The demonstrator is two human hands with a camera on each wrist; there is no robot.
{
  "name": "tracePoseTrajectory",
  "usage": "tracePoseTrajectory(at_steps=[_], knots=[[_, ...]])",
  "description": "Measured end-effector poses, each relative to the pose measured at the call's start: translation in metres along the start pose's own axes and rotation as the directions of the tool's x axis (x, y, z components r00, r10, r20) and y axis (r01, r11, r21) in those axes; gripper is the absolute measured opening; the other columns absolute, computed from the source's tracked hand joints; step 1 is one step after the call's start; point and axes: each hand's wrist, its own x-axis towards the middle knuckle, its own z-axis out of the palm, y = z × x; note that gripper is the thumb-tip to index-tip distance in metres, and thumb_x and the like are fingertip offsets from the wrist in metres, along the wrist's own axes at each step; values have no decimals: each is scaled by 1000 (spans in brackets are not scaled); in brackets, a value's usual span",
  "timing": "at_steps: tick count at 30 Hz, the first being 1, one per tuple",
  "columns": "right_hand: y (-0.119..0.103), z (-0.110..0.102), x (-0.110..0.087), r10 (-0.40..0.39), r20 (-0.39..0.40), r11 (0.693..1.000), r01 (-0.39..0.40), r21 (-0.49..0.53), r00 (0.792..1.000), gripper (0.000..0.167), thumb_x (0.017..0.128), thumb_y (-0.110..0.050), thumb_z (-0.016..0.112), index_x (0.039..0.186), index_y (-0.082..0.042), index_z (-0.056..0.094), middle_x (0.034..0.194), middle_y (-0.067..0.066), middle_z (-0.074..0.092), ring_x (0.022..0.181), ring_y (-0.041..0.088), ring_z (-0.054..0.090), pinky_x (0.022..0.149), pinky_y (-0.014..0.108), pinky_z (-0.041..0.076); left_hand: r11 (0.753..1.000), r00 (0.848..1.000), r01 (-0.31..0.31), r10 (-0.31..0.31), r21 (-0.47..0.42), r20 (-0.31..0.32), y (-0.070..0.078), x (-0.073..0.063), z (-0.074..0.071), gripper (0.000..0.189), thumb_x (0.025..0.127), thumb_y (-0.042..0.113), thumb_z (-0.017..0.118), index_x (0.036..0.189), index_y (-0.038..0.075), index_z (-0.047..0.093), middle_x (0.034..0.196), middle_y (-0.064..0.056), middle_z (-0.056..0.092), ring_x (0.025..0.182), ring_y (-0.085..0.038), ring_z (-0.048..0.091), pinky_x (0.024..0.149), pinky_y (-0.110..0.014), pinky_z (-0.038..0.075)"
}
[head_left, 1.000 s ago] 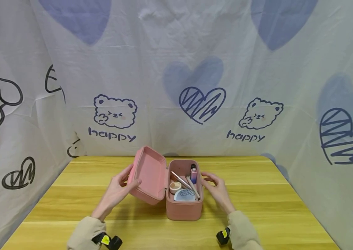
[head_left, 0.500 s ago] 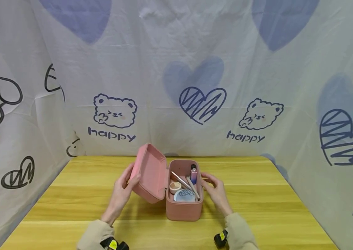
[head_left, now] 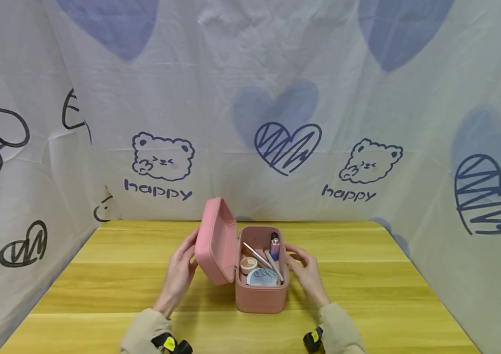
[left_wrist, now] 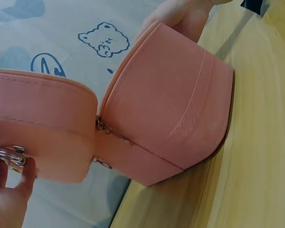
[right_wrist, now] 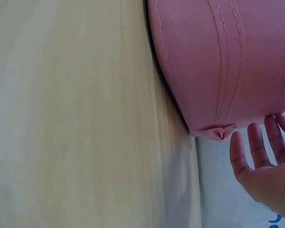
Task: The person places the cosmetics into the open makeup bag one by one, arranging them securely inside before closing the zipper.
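A pink cosmetic case (head_left: 261,301) stands upright on the wooden table, its lid (head_left: 209,243) hinged at the left and tilted up steeply. Behind the lid's outer face is my left hand (head_left: 178,275). In the left wrist view its fingertips touch that face beside a shiny metal fitting (left_wrist: 13,156). My right hand (head_left: 305,270) rests its fingertips against the case's right side, near the rim; its fingers are loosely bent in the right wrist view. Inside lie a pink-and-blue tube (head_left: 275,249), slim sticks (head_left: 257,256), a small round compact (head_left: 248,265) and a pale rounded item (head_left: 262,277).
A metal zipper pull (left_wrist: 102,126) hangs where lid and body meet. The yellow wooden table (head_left: 374,290) spreads around the case. A white curtain (head_left: 215,98) with hearts and bears hangs behind and at both sides.
The lid has swung up and to the right, nearer the case body. My left hand has followed it, its thumb leaving the lid's inner edge. The right hand has barely moved.
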Motion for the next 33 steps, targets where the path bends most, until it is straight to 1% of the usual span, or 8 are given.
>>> tracePoseTrajectory(at_steps=[5,11,14,22,25,29,31,33], knots=[[2,0,0,-4,-3,1000,4,-3,1000,38,97,-7,63,133,7,61,133,28,61,98,0,60,77,22,54,993,995,-94,92,65,34,-8,3,6,56,108,15,46,158,-2,25,157,3,40,133,9,48,107,-14,43],[4,0,-1,-16,8,1000,16,14,1000,38,98,-6,61,134,8,59,134,29,60,99,2,61,75,20,54,986,990,-143,143,80,13,-16,4,10,62,105,5,48,158,-4,19,167,-24,15,130,12,48,105,-14,44],[4,0,-2,-16,11,1000,16,20,1000,39,99,-7,61,135,7,58,135,29,60,100,3,62,75,19,54,989,991,-131,131,74,9,-18,5,12,65,104,3,49,158,-6,14,166,-28,10,129,14,46,105,-12,42],[1,0,0,3,17,1000,-4,31,1000,39,99,-8,61,135,6,59,137,27,59,101,3,62,76,19,54,973,994,-111,109,204,20,-21,5,22,51,107,15,47,153,-4,35,157,-30,35,129,15,47,105,-9,40],[1,0,0,17,14,999,-18,40,1000,39,99,-7,61,135,7,59,137,27,59,99,2,62,76,19,54,948,995,-103,97,302,37,-23,4,25,47,108,16,44,153,1,39,158,-24,40,137,1,47,109,-16,40],[0,0,-1,31,12,999,-31,44,999,39,99,-7,61,136,6,58,135,28,60,97,0,61,76,19,54,909,996,-80,55,408,73,-26,3,27,49,109,19,43,156,12,38,164,-14,32,151,-28,31,122,-48,29],[0,0,-1,33,13,998,-34,45,999,39,99,-7,61,136,6,58,135,28,59,97,0,61,76,19,54,907,996,-46,12,418,85,-25,3,28,53,108,22,45,159,17,32,167,-13,27,152,-39,27,120,-61,25],[-1,-1,-1,30,15,998,-31,47,999,39,99,-8,61,136,6,58,136,28,59,97,1,61,76,20,54,913,996,9,-46,407,80,-26,3,29,59,107,24,49,161,19,26,167,-13,25,151,-43,27,118,-64,29]])
